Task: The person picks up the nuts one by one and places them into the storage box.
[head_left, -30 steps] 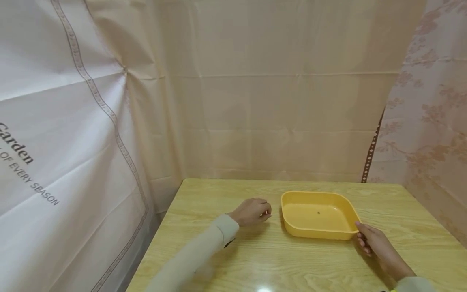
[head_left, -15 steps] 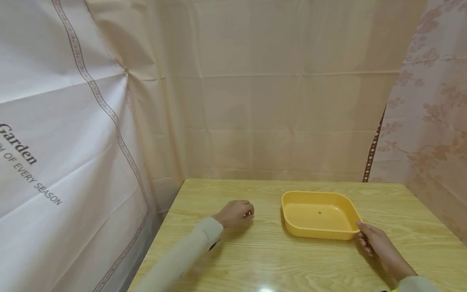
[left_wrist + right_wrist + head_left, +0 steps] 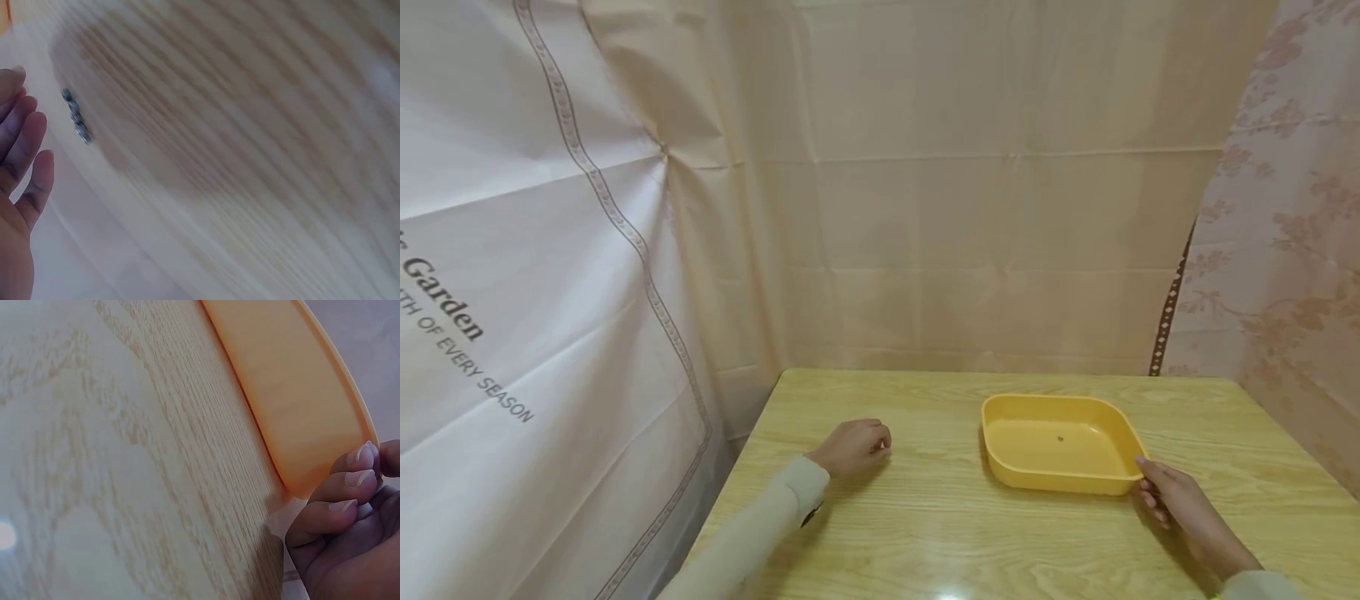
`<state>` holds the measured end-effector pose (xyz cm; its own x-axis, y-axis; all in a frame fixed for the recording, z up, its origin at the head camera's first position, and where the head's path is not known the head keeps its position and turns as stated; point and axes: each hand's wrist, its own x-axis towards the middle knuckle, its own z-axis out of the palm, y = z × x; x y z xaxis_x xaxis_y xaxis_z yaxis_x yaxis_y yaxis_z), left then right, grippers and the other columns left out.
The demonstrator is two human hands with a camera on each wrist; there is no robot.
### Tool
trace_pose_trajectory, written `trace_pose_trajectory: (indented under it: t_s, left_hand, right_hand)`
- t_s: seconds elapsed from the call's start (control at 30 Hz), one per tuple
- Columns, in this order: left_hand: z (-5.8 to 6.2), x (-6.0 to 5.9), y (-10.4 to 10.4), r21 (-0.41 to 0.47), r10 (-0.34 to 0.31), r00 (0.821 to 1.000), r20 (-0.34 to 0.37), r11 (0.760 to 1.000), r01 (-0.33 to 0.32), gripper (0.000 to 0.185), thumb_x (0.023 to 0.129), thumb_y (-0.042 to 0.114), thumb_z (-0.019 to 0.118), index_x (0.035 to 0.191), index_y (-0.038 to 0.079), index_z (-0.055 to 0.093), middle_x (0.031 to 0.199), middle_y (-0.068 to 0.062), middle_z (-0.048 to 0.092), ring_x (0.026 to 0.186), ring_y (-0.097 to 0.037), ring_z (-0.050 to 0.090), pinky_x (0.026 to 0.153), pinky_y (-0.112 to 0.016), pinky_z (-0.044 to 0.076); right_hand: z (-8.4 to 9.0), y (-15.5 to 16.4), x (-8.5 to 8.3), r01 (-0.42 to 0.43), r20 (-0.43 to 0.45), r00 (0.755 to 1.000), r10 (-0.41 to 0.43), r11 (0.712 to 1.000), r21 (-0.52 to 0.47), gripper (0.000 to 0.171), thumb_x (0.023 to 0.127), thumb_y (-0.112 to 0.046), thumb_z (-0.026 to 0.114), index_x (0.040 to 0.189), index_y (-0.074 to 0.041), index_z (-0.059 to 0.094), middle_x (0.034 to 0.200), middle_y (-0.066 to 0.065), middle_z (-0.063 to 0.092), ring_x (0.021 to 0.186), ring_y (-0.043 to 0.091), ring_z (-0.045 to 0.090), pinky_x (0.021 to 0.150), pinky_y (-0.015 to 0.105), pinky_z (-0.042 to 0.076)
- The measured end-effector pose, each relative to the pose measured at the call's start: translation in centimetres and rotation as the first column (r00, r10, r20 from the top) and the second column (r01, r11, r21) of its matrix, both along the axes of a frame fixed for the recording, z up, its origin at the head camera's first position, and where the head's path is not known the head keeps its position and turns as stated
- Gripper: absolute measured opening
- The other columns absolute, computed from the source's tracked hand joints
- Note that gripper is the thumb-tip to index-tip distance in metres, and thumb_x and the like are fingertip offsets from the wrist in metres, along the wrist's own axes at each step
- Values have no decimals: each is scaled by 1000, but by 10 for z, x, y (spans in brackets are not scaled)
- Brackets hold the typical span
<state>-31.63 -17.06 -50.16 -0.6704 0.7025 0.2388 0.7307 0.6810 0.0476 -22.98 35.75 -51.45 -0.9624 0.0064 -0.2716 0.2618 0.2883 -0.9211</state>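
Beyond the fingers of the right hand, in the head view, the yellow tray sits on the worktop, pinched at its near corner; the left hand is loosely curled, seemingly holding nothing. The left wrist view shows small metallic pieces just past those fingertips. From the right wrist, the thin wall suggests light, stiff, smooth plastic, best gripped by its rim.

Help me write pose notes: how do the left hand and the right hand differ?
The right hand grips the near right corner of the yellow tray; the left hand is apart from it, to its left. In the head view, the left hand's sleeve shows along the forearm, the right hand's only as a cuff. Both hands are bare, with bent fingers, over the same wooden table.
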Motion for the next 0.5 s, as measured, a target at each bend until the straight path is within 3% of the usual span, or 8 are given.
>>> trace_pose_trajectory:
  t_s: [0.5]
  left_hand:
    - [-8,5,-32,-8,50,999,-14,999,-50,10,98,26,74,100,16,75,95,6,68,84,-5,64,73,-20,54]
  right_hand:
    - [-1,1,-2,-1,2,1000,1,1000,-12,51,108,-58,39,89,-11,50,73,-3,49,58,9,45,52,26,43]
